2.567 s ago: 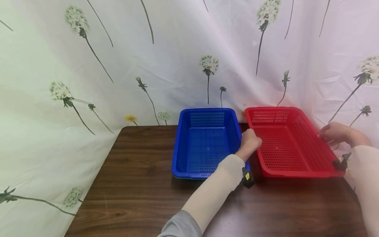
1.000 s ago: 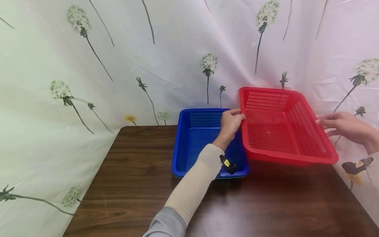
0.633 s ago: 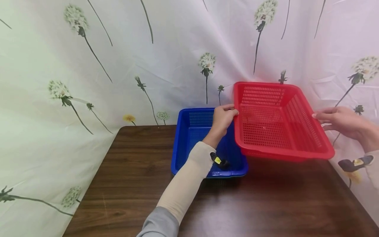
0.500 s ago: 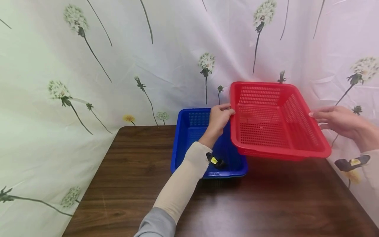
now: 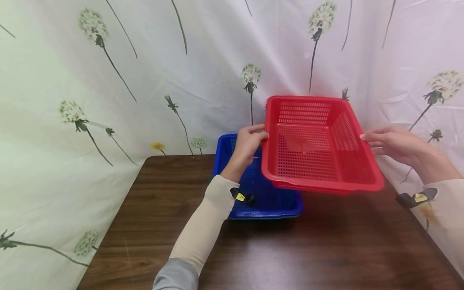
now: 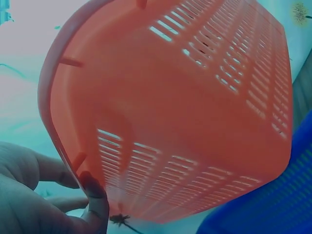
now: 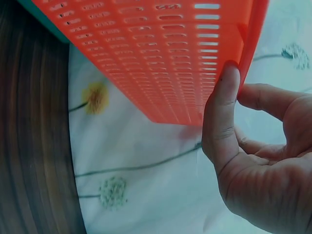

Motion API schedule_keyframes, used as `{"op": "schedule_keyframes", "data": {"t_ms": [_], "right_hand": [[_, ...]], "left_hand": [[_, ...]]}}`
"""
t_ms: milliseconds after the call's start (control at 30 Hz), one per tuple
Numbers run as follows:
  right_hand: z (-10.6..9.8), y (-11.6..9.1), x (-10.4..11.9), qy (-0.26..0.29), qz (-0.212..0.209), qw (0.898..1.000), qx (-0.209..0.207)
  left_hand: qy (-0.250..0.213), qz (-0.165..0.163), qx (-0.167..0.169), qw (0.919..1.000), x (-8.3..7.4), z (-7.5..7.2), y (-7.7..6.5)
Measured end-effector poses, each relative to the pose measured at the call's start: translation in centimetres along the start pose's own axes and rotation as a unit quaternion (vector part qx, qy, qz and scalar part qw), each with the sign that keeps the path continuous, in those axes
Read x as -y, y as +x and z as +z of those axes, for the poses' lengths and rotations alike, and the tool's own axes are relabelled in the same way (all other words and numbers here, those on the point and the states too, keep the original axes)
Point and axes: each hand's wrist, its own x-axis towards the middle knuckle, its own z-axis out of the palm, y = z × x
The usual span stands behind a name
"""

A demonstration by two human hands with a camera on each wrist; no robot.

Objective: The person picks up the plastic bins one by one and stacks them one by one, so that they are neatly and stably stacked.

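A red plastic basket (image 5: 322, 183) with slotted sides hangs above the table, held between both hands and slightly tilted. My left hand (image 5: 245, 146) pinches its left rim; the left wrist view shows thumb and fingers of that hand (image 6: 46, 195) on either side of the edge. On the opposite side, my right hand (image 5: 398, 147) pinches the right rim, also seen in the right wrist view where the hand (image 7: 265, 163) grips the basket wall (image 7: 222, 36). Below and partly hidden by the red one, a blue basket (image 5: 266, 213) rests toward the back of the table.
A thin greenish edge (image 5: 290, 218) shows under the blue basket's front rim. The dark wood-grain table (image 5: 163, 225) ends at a white curtain (image 5: 174, 72) printed with dandelions, close behind the baskets.
The red basket has been raised off the table at the right and carried left by both hands. It now overlaps the blue basket, which has stayed in place.
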Motion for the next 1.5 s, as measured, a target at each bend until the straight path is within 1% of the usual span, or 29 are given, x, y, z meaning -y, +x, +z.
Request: {"op": "schedule_keyframes", "data": {"t_ms": [100, 233, 367, 567, 800, 1000, 1133, 1300, 1500], "right_hand": [[0.7, 0.3, 0.6, 0.016, 0.0, 1.0, 0.008], [1.9, 0.6, 1.4, 0.041, -0.005, 0.999, 0.017], [3.2, 1.0, 2.1, 0.046, -0.004, 0.999, 0.017], [5.1, 1.8, 3.1, 0.024, -0.007, 1.0, 0.012], [7.2, 2.5, 4.3, 0.031, -0.021, 0.999, 0.026], [9.1, 3.0, 5.1, 0.016, -0.019, 0.999, 0.033], [10.3, 3.2, 5.5, 0.018, -0.022, 0.999, 0.04], [11.7, 3.5, 5.7, 0.034, -0.023, 0.998, 0.043], [13.1, 4.1, 5.2, 0.049, -0.025, 0.997, 0.049]], "left_hand": [[0.003, 0.005, 0.002, 1.0, -0.1, -1.0, -0.2], [0.002, 0.008, -0.005, 1.0, -0.2, -2.4, -0.5], [-0.001, 0.009, -0.012, 0.9999, -0.1, -3.8, -0.8], [-0.004, 0.007, -0.017, 0.9998, -0.3, -5.9, -1.1], [-0.003, 0.005, -0.021, 0.9998, -0.5, -8.4, -2.0], [-0.01, -0.016, -0.016, 0.9997, -0.5, -10.5, -2.8], [0.003, -0.015, -0.016, 0.9997, -0.4, -11.9, -3.3], [0.027, -0.016, -0.021, 0.9993, 0.0, -13.1, -3.5], [0.046, -0.031, -0.023, 0.9982, 1.3, -14.3, -3.6]]}}
